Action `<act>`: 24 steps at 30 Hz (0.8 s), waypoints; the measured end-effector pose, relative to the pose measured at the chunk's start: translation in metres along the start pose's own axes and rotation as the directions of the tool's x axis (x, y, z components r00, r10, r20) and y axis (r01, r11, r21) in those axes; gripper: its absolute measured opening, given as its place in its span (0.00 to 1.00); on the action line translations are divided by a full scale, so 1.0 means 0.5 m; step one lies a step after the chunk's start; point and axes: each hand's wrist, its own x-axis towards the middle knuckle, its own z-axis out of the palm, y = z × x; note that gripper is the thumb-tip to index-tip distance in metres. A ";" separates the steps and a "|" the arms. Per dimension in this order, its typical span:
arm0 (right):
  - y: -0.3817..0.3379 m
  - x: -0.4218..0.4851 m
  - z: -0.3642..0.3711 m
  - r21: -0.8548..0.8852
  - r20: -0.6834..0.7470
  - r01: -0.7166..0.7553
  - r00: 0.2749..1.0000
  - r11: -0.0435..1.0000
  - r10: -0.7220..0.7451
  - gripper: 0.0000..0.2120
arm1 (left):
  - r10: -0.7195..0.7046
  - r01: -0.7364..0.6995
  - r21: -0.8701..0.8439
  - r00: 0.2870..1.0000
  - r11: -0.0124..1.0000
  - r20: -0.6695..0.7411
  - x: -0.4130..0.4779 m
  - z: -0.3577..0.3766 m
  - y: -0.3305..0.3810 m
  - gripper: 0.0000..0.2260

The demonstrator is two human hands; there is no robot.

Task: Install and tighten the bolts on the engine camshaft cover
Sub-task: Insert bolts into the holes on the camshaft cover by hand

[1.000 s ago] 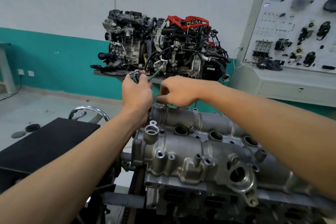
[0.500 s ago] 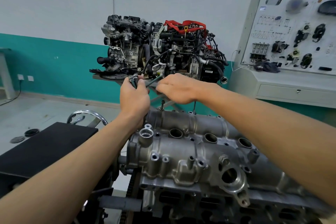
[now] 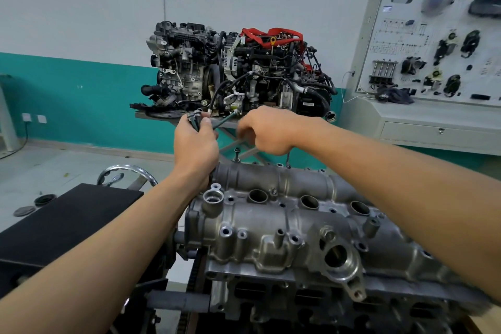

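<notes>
Camshaft cover [image 3: 284, 225] nearest, one bolt [image 3: 237, 153] standing at its far edge; left hand [image 3: 196, 144] holds bolts [image 3: 193, 118] above its far left corner; another engine [image 3: 238, 73] behind, training board [image 3: 433, 35] right.

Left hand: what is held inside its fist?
The left hand grips a bundle of dark bolts; only their ends stick out on top. A greenish rod points from it toward the right hand. The fist covers the rest, so their number cannot be told.
</notes>
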 end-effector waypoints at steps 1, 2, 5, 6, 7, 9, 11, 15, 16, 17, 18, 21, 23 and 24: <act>-0.001 -0.001 0.005 0.049 -0.021 0.026 0.999 0.998 -0.025 0.21 | 0.001 -0.001 0.001 1.000 1.000 -0.002 -0.001 0.001 0.000 0.07; -0.003 -0.003 0.008 0.051 -0.001 0.035 0.999 0.998 -0.035 0.20 | 0.001 -0.001 0.003 1.000 1.000 -0.004 -0.001 0.000 0.000 0.08; 0.011 -0.006 0.011 -0.072 0.057 -0.043 0.997 0.996 0.047 0.15 | -0.002 0.003 0.005 1.000 1.000 -0.007 0.001 0.002 -0.001 0.08; 0.015 -0.007 0.010 -0.024 0.024 -0.049 0.998 0.999 0.050 0.16 | -0.001 0.001 0.008 1.000 1.000 -0.005 0.001 0.002 -0.002 0.08; 0.019 -0.007 0.011 0.084 -0.018 -0.032 0.999 0.996 0.033 0.18 | 0.002 -0.002 0.011 1.000 1.000 -0.004 0.002 0.002 -0.003 0.08; 0.009 -0.009 0.014 0.296 -0.051 0.026 0.999 0.955 -0.012 0.22 | 0.007 -0.007 0.020 1.000 1.000 -0.006 0.004 0.000 -0.005 0.08; -0.001 -0.007 0.019 0.345 -0.044 0.048 0.998 0.937 -0.035 0.17 | 0.007 -0.007 0.025 1.000 1.000 -0.004 0.004 0.000 -0.005 0.08; -0.005 0.002 0.021 0.259 -0.085 0.091 0.994 0.962 -0.071 0.08 | 0.005 -0.005 0.021 1.000 1.000 -0.009 0.002 -0.001 -0.002 0.08; -0.006 0.004 0.022 0.247 -0.083 0.096 0.994 0.964 -0.078 0.07 | 0.006 -0.006 0.016 1.000 1.000 -0.011 0.002 0.000 -0.002 0.07; -0.008 0.005 0.022 0.234 -0.085 0.102 0.993 0.967 -0.084 0.07 | 0.007 -0.007 0.008 1.000 1.000 -0.015 0.002 0.001 -0.001 0.07; -0.009 0.007 0.023 0.221 -0.087 0.103 0.993 0.970 -0.086 0.07 | 0.007 -0.007 0.000 1.000 1.000 -0.018 0.002 0.002 -0.001 0.07; -0.010 0.011 0.032 0.206 -0.100 0.086 0.993 0.975 -0.066 0.08 | 0.006 -0.006 -0.028 1.000 1.000 -0.018 0.003 0.003 -0.002 0.08; -0.013 0.012 0.044 0.195 -0.110 0.078 0.992 0.978 -0.057 0.09 | -0.004 0.003 -0.051 1.000 0.999 -0.020 0.004 0.003 -0.003 0.08; -0.014 0.012 0.051 0.189 -0.121 0.077 0.991 0.979 -0.055 0.10 | -0.011 0.010 -0.060 1.000 0.998 -0.021 0.005 0.003 -0.002 0.08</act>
